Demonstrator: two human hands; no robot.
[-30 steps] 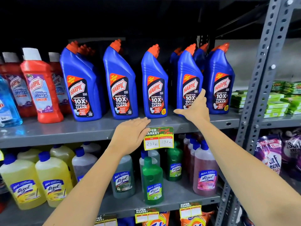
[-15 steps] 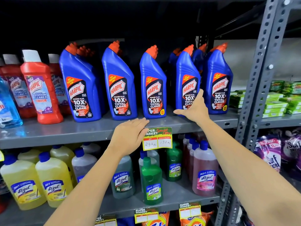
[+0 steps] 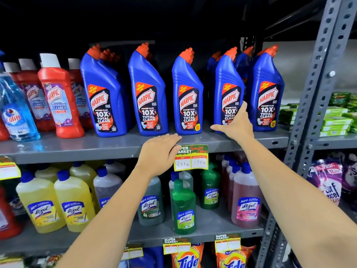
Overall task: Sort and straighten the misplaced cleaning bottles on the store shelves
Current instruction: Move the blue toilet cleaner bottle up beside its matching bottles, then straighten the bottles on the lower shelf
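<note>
Several blue Harpic bottles with orange caps stand in a row on the grey upper shelf (image 3: pixel 77 149). My right hand (image 3: pixel 236 125) grips the lower front of the fourth blue Harpic bottle (image 3: pixel 226 82), thumb stretched left along the shelf, fingers between it and the fifth bottle (image 3: pixel 267 89). More blue bottles stand behind these two. My left hand (image 3: pixel 159 152) lies flat on the shelf's front edge below the third bottle (image 3: pixel 186 93), holding nothing. Red Harpic bathroom cleaner bottles (image 3: pixel 58 93) and a light-blue Colin bottle (image 3: pixel 16 113) stand at the left.
A price tag (image 3: pixel 193 159) hangs on the shelf edge beside my left hand. Below are yellow (image 3: pixel 73 202), green (image 3: pixel 183 206) and pink (image 3: pixel 246 204) Lizol bottles. A grey perforated upright (image 3: pixel 316 89) bounds the right side, with green packs (image 3: pixel 336 122) beyond. Tide bags sit lowest.
Both hands stay nearly where they were; my right hand keeps its hold on the fourth bottle. The view has shifted slightly.
</note>
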